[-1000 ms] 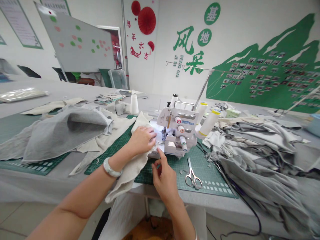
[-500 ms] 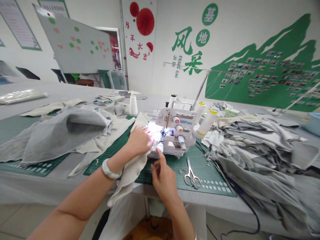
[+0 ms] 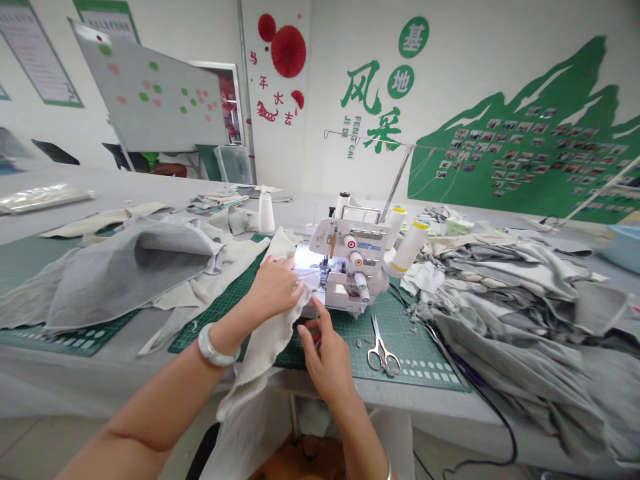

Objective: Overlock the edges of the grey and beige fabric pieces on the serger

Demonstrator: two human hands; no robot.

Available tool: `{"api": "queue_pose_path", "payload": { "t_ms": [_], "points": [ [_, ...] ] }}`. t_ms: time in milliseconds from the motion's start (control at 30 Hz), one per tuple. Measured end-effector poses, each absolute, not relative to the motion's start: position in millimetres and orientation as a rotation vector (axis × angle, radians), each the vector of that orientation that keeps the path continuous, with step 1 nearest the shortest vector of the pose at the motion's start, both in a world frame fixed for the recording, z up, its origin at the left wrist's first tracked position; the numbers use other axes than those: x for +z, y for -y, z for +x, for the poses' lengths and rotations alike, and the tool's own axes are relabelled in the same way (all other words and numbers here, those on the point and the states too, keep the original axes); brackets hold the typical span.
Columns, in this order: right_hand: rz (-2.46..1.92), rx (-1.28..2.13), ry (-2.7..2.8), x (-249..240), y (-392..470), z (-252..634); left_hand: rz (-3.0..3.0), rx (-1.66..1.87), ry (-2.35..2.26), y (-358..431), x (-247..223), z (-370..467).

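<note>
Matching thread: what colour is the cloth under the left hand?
The cloth looks cream; see head view.

Sewing machine [image 3: 353,267] on mat [image 3: 413,347], scissors [image 3: 383,352] before it, fabric pile [image 3: 530,347] right

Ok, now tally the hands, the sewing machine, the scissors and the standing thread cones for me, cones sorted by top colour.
Hands: 2, left hand and right hand
Sewing machine: 1
Scissors: 1
Yellow-topped cones: 2
Dark-topped cone, partly hidden: 1
White-topped cone: 1
Total: 8
</note>
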State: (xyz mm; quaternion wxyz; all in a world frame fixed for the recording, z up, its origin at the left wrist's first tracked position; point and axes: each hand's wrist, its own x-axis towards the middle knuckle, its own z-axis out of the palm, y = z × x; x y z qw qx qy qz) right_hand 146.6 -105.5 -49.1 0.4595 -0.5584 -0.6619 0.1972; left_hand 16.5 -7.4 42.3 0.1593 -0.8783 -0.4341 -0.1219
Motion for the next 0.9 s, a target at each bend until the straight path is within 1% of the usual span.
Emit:
{"api": "queue_pose_path", "payload": {
  "t_ms": [200, 400, 533, 633, 733, 800, 867, 900],
  "points": [
    [-1.247, 0.66, 1.426, -45.6, 103.2, 141.9, -2.585, -0.313, 1.224, 17.1, 44.2, 14.0],
    [-1.124, 0.764, 1.166, -43.7, 94.1, 135.4, -2.65, -0.345, 1.335, 15.7, 39.5, 9.8],
    [-1.094, 0.828, 1.129, -45.4, 92.0, 137.7, -2.669, -0.354, 1.37, 16.0, 37.3, 6.8],
    [-1.091, 0.85, 1.14, -47.6, 93.2, 139.7, -2.675, -0.453, 1.368, 15.2, 36.3, 4.7],
    [-1.094, 0.862, 1.157, -49.7, 94.4, 140.9, -2.72, -0.778, 1.387, 4.7, 36.6, 4.7],
    [-1.092, 0.878, 1.161, -50.7, 94.4, 141.8, -2.808, -1.203, 1.563, -11.4, 37.9, 8.3],
    [-1.089, 0.88, 1.162, -51.9, 93.6, 143.2, -2.839, -1.702, 1.848, -34.1, 39.9, 16.2],
    [-1.086, 0.872, 1.164, -52.8, 92.8, 144.2, -2.821, -1.852, 1.946, -47.0, 41.1, 21.8]
  ]
}}
